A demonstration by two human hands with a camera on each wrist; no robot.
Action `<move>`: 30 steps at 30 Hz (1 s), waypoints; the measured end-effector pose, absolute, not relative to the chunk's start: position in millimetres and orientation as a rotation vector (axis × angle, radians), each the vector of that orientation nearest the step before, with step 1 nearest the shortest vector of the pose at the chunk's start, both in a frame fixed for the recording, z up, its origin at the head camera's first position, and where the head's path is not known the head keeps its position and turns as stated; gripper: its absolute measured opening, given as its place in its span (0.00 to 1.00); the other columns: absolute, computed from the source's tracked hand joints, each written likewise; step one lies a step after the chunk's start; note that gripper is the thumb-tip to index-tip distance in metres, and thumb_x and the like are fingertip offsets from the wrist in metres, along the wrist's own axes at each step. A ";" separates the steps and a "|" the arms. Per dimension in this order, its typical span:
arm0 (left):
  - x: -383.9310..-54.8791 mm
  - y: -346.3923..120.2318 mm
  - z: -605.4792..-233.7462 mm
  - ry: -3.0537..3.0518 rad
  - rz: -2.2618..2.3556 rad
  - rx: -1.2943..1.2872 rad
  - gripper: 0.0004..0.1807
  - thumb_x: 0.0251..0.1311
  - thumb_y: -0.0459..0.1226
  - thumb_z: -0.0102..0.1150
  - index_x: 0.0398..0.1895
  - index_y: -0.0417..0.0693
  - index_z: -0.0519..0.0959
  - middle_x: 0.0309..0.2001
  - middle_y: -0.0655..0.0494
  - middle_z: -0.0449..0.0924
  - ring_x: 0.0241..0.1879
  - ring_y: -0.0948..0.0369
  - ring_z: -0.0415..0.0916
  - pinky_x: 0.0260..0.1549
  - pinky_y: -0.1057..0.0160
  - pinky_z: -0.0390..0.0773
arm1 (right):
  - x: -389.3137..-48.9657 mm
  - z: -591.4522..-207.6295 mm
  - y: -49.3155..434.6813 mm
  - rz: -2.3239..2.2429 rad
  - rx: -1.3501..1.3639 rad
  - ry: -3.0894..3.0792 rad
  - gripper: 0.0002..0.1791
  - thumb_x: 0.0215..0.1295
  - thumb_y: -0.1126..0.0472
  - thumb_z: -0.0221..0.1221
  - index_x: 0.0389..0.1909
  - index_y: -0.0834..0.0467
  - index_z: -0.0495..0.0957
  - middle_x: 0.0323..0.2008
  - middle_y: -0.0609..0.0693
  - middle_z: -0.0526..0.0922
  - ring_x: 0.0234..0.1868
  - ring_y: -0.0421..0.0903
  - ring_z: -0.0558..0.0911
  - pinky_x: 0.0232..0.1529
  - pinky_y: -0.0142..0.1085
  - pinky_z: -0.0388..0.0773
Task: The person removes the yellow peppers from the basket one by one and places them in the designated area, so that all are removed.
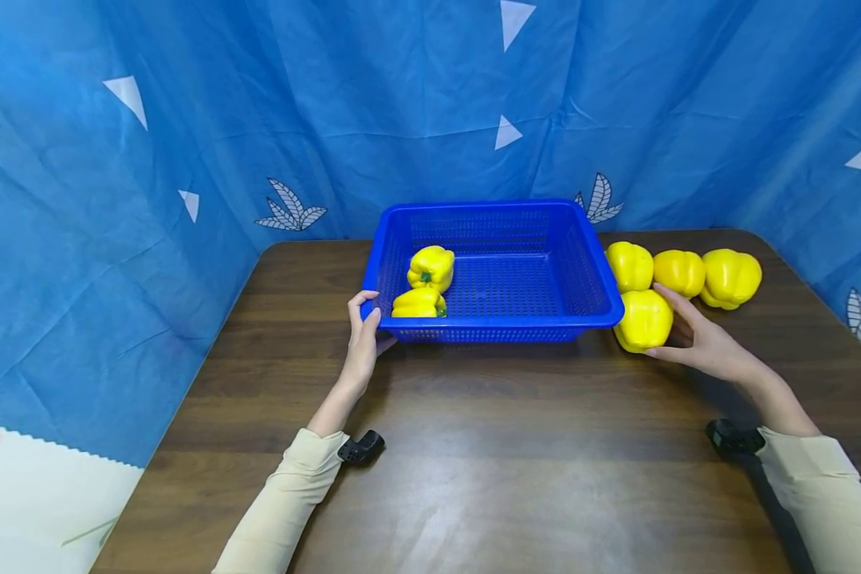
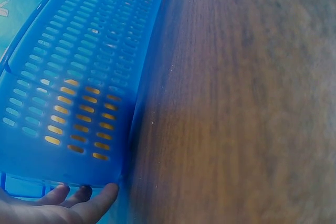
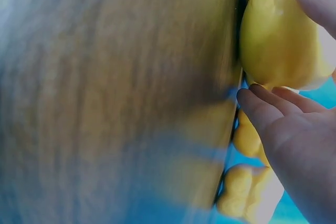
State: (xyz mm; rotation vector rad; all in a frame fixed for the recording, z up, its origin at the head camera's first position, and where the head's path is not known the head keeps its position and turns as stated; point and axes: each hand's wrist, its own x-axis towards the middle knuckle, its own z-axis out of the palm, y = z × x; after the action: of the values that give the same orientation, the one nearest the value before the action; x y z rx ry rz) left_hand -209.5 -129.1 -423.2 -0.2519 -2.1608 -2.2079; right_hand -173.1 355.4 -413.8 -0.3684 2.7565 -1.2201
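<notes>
A blue plastic basket (image 1: 488, 323) with slotted walls stands toward the back of the table. My left hand (image 1: 363, 339) grips its front left corner, and in the left wrist view the fingertips (image 2: 107, 195) lie against its end. Inside the basket at the left are two yellow bell peppers, one farther back (image 1: 434, 267) and one near the front wall (image 1: 418, 304). My right hand (image 1: 703, 343) holds another yellow bell pepper (image 1: 642, 323) beside the basket's front right corner, thumb on the near side and fingers on the far side.
Three more yellow bell peppers, a left one (image 1: 629, 267), a middle one (image 1: 679, 273) and a right one (image 1: 732, 279), lie in a row right of the basket. A blue patterned curtain (image 1: 430, 104) hangs behind the brown wooden table (image 1: 473, 446).
</notes>
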 end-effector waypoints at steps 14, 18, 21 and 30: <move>-210.0 -130.1 -423.1 -2.183 -2.208 -0.230 0.20 0.70 0.44 0.32 0.62 0.54 0.48 0.70 0.48 0.39 0.66 0.41 0.55 0.59 0.35 0.64 | -174.6 -416.3 356.0 -1.205 -0.397 2.801 0.52 0.59 0.63 0.61 0.74 0.45 0.35 0.72 0.62 0.43 0.62 0.22 0.55 0.46 0.07 0.59; -209.4 -130.3 -423.0 -2.182 -2.195 -0.237 0.19 0.70 0.45 0.32 0.61 0.53 0.49 0.70 0.48 0.38 0.67 0.41 0.54 0.59 0.34 0.63 | -175.2 -417.3 355.7 -1.217 -0.409 2.791 0.52 0.58 0.64 0.61 0.74 0.46 0.35 0.72 0.61 0.42 0.63 0.21 0.55 0.47 0.07 0.60; -209.9 -130.4 -423.4 -2.182 -2.195 -0.239 0.19 0.70 0.45 0.32 0.61 0.55 0.49 0.70 0.48 0.39 0.66 0.41 0.55 0.59 0.34 0.63 | -175.6 -417.0 355.6 -1.213 -0.393 2.782 0.53 0.59 0.64 0.61 0.74 0.46 0.34 0.73 0.63 0.40 0.71 0.38 0.53 0.47 0.07 0.59; -210.6 -130.2 -423.7 -2.186 -2.186 -0.244 0.19 0.70 0.46 0.32 0.61 0.54 0.49 0.70 0.48 0.39 0.66 0.41 0.55 0.58 0.34 0.64 | -175.0 -416.0 354.1 -1.196 -0.330 2.778 0.53 0.60 0.62 0.61 0.74 0.42 0.33 0.74 0.61 0.39 0.73 0.57 0.51 0.47 0.06 0.57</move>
State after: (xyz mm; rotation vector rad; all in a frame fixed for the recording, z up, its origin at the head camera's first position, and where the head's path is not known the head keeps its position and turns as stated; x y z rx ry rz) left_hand -210.6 -130.2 -423.7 -0.2444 -2.1861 -2.1864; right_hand -175.0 354.1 -416.0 -0.3301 2.7780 -1.1959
